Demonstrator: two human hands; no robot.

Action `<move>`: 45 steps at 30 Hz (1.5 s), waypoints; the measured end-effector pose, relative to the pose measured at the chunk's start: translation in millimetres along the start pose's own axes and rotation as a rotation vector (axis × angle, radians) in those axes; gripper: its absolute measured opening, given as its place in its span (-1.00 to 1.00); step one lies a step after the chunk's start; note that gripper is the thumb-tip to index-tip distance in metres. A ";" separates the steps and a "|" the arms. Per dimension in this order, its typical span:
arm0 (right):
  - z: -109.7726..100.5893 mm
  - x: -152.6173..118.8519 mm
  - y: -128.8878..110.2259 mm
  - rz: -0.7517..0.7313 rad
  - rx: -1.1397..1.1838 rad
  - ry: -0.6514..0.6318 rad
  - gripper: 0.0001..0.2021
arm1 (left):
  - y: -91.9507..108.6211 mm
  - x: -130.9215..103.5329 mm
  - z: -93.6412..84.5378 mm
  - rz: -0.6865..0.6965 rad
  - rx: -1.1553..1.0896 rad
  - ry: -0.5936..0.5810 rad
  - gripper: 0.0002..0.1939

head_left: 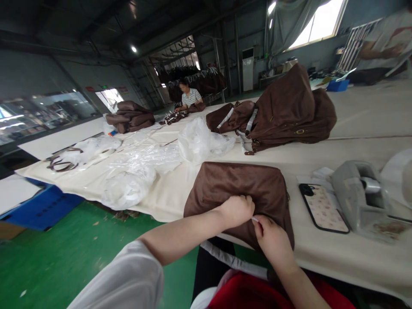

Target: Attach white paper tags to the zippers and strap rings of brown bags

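Note:
A brown leather-like bag (pixel 240 180) lies flat at the table's near edge. Below it, a strap wrapped in white film (pixel 236 261) hangs across my lap. My left hand (pixel 238 211) is closed low on the bag's face, knuckles up, and its fingertips are hidden. Close beside it, my right hand (pixel 273 238) pinches a small white strip (pixel 255 219) between thumb and fingers. The strip's end points toward my left hand; whether both hands hold it I cannot tell.
Right of the bag lie a phone (pixel 323 208) and a grey tape dispenser (pixel 360 197). Beyond it stand stacked brown bags (pixel 283 107); clear plastic bags (pixel 128 186) spread leftward. A person (pixel 191 98) sits at the far side, and another person (pixel 386 47) stands at right.

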State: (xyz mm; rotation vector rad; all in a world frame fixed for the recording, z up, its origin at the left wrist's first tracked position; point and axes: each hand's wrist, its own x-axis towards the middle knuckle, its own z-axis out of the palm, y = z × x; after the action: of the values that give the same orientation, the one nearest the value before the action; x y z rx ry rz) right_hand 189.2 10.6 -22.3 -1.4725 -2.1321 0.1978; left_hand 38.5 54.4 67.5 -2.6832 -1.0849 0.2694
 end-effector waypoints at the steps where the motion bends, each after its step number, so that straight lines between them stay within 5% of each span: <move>1: -2.0 0.8 -0.5 0.011 -0.043 0.022 -0.75 | 0.0 -0.7 1.7 0.008 0.004 -0.008 -0.83; 9: -26.1 33.0 -13.0 0.196 -0.290 -0.155 -0.63 | -14.2 -0.8 14.2 -0.011 -0.100 0.065 -0.86; 18: -21.3 41.5 -7.1 0.231 -0.258 -0.211 -0.61 | -27.6 1.6 13.8 -0.109 -0.329 0.086 -0.86; 29: -8.2 26.2 16.4 0.141 0.117 -0.016 -0.72 | -20.3 5.5 21.1 -0.229 -0.387 0.102 -0.88; 35: -6.9 24.0 18.8 0.109 0.111 -0.005 -0.74 | -4.9 3.1 28.8 -0.307 -0.297 0.157 -0.94; 41: -5.3 23.8 16.0 0.101 0.087 -0.003 -0.76 | 8.2 16.8 40.8 -0.493 -0.229 0.236 -0.80; 45: -5.6 23.0 14.8 0.101 0.071 -0.013 -0.77 | -5.9 15.4 37.6 -0.322 -0.268 0.247 -0.73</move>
State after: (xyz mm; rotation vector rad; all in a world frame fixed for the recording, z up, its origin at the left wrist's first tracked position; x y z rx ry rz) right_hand 198.3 36.3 -15.7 -1.5420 -2.0408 0.3171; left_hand 35.9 74.8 32.0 -2.6078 -1.5322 -0.2752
